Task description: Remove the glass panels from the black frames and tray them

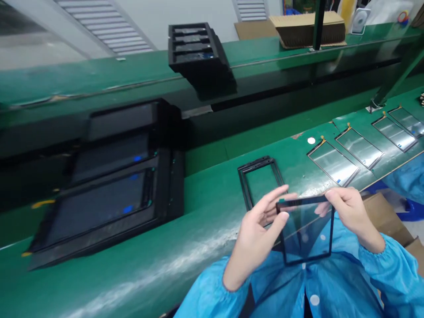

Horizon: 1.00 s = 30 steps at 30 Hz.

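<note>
Two hands (256, 229) (349, 210) pinch (glossy) glass panel (309, 238).

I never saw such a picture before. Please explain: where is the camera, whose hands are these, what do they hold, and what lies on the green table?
There is no machine: a person in a blue smock works with bare hands. The picture comes from a camera worn on the person's head, looking forward and down. The left hand and the right hand hold a dark see-through rectangular glass panel with a black border by its upper corners. On the green workbench lie thin black rectangular frames, stacked just beyond the hands, a row of shiny rectangular sheets with small orange tails to the right, and large black trays holding dark screens to the left. A stack of smaller black trays stands on a higher green ledge behind.
</note>
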{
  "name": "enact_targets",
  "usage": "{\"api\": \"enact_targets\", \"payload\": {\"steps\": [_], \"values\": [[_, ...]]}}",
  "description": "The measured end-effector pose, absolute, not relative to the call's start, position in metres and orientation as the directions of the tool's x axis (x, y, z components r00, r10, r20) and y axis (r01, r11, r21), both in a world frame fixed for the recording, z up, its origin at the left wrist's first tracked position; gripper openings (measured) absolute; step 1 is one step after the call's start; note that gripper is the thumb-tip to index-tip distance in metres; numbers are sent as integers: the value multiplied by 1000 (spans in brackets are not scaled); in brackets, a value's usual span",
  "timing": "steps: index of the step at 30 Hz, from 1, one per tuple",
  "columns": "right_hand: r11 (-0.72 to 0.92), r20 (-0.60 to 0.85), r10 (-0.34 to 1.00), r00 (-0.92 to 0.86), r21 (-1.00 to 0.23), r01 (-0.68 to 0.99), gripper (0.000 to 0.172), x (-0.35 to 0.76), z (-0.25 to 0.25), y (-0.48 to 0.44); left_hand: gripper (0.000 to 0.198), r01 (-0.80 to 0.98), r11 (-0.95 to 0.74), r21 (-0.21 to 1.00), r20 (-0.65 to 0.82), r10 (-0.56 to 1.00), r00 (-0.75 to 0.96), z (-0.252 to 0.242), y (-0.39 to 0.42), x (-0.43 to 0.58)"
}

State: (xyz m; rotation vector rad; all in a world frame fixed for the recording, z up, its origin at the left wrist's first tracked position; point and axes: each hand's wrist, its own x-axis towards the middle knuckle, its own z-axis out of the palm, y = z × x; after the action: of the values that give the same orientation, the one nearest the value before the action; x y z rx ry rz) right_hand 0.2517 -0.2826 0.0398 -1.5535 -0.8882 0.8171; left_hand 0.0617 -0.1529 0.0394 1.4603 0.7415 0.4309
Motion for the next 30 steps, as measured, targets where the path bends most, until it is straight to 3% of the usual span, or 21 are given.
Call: {"api": "enact_targets", "payload": {"steps": [3,5,7,9,12,15,19,21,23,26,28,30], "values": [[-124,-46,933,356,-972,201,43,245,39,-274,64,239,-209,948,-90,542,835,48,-147,64],[-118,-80,947,311,-987,106,41,249,36,-271,58,260,-247,934,-130,444,887,50,-143,65],[-93,-83,927,367,-996,9,49,263,30,-274,50,273,-126,954,-190,449,873,48,-140,63],[-78,-61,875,480,-997,16,53,284,22,-283,45,242,70,968,-241,530,813,41,-137,59],[-106,-98,824,558,-994,-18,55,305,7,-298,50,116,256,960,-263,671,694,32,-135,53],[-87,-158,814,558,-984,-152,56,297,-1,-306,55,35,291,956,-249,746,618,28,-135,50],[-32,-113,750,652,-990,-136,47,267,8,-301,53,37,261,965,-231,768,597,26,-136,49],[-31,-95,736,671,-994,-106,37,258,16,-297,47,75,142,987,-159,796,584,26,-135,49],[-36,-80,745,663,-996,-79,30,254,23,-295,44,145,-131,981,30,835,549,27,-133,49],[-49,-59,774,631,-998,-34,27,251,27,-295,40,253,-580,774,318,702,637,32,-128,52],[-52,-48,788,613,-999,-11,26,249,26,-296,31,238,-719,653,336,556,760,36,-124,56],[-51,-37,791,611,-999,5,25,247,23,-296,25,202,-757,621,310,474,824,37,-121,58]]}}
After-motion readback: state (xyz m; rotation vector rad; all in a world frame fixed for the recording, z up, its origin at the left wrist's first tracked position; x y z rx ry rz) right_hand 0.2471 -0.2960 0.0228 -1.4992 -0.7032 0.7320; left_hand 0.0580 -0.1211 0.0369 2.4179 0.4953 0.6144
